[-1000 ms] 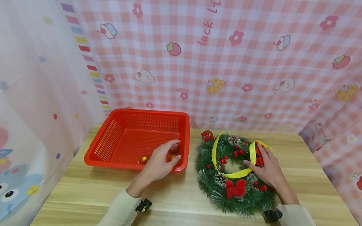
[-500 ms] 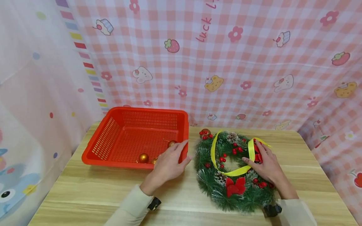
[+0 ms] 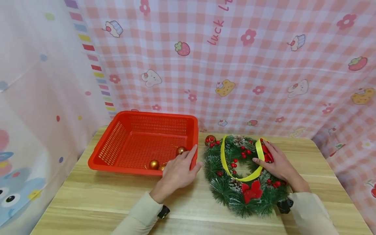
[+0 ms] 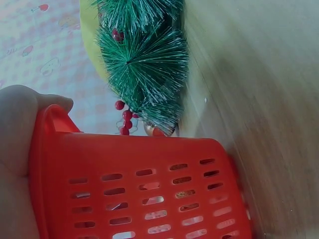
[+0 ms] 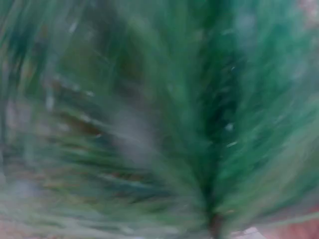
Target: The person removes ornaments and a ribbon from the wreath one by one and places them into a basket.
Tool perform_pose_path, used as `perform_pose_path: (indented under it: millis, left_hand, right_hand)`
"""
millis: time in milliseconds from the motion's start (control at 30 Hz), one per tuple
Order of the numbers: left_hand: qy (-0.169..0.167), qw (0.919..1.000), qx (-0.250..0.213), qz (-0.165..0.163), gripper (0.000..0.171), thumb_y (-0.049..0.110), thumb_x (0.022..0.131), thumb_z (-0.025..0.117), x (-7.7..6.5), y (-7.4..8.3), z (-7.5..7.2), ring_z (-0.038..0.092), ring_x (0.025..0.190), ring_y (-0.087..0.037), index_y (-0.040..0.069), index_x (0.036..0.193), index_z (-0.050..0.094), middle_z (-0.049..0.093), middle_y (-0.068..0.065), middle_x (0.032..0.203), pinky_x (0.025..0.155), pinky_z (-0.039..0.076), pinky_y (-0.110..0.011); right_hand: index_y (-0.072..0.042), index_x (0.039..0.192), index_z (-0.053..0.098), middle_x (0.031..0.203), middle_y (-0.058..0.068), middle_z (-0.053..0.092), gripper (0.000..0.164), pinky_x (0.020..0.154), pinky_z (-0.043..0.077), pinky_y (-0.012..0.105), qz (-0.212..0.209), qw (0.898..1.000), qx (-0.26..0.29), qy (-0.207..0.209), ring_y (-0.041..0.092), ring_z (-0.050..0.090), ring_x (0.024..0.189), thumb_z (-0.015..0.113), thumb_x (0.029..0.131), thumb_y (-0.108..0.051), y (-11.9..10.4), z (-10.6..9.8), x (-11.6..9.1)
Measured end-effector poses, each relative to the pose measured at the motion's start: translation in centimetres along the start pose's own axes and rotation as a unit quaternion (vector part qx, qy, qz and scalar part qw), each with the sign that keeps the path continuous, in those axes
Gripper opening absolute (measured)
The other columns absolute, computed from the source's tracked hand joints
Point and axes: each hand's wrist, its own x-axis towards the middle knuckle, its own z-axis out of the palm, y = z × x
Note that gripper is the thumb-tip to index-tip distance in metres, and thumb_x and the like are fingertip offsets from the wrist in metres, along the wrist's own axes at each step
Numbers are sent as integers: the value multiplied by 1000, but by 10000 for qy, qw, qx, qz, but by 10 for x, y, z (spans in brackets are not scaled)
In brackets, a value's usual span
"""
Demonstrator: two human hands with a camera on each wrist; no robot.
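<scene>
A red plastic basket (image 3: 157,115) stands on the left half of the table. My left hand (image 3: 177,173) grips the rim at its near right corner; in the left wrist view the hand (image 4: 17,149) lies over that rim. Gold Christmas balls (image 3: 154,164) lie inside, partly hidden by the hand. To the right is a green Christmas wreath (image 3: 220,192) with pine cones, red berries, a red bow (image 3: 252,191) and a loop of yellow ribbon (image 3: 223,156). My right hand (image 3: 277,164) holds its right side, thumb toward the centre hole. Blurred green needles (image 5: 174,114) fill the right wrist view.
A ball with red berries (image 3: 210,141) sits at the wreath's upper left, near the basket's right side. The wooden table (image 3: 88,202) meets a pink checked curtain (image 3: 205,65) at the back. Printed cloth also hangs at left and right.
My left hand has moved right from over the balls to the basket's rim and now grips it. The wreath has turned slightly counterclockwise with my right hand on it.
</scene>
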Motion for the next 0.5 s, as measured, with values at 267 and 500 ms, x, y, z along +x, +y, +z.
perform_pose_path:
  millis: [267,500]
  left_hand:
    - [78,9999,117,-3,67,56,100,41,2,1,1,64,107,-31,27,158,25,55,-13,142,51,41,-28]
    - [149,9998,138,-4,67,56,100,42,1,2,4,65,95,-28,27,158,26,57,-12,140,46,38,-27]
  right_hand:
    - [-5,159,1,155,41,1,102,97,7,84,1390,9882,168,626,67,7,136,53,93,-64,-44,-3,-43]
    - [-10,156,-18,156,38,-17,115,99,11,83,2601,9622,717,381,66,-3,138,48,88,-74,-75,20,-70]
